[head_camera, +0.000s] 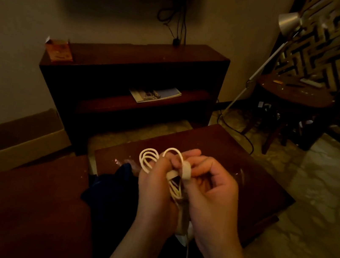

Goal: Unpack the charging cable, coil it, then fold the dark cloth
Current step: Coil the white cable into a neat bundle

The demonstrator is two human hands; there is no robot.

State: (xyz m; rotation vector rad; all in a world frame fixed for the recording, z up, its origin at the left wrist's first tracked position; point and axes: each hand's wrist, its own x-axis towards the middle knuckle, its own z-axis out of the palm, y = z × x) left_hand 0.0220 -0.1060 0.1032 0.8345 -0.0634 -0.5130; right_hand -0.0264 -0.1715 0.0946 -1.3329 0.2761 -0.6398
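**Head view.** Both hands were raised together over the near edge of a dark wooden surface. The left hand had its fingers curled round the bundled charging cable, so its grip was closed on the cable. Several white loops fanned out above and to the left of its knuckles, and the remaining strands ran down between the two palms. The right hand lay just beside the left, touching the bundle. Its thumb and fingers were bent inward, and its grip pinched a short white band wrapped about the cable's middle. A pale, translucent wrapper hung below the hands, too blurred to describe further.

The dark cloth lay crumpled on the surface, beneath and to the left of the left hand, with one side spilling over the edge.

Against the far wall stood a low wooden shelf unit. It carried an orange box at the left end of its top and a magazine on its lower shelf. A cardboard box rested on the floor at left. At right, a floor lamp leaned beside a small round table.
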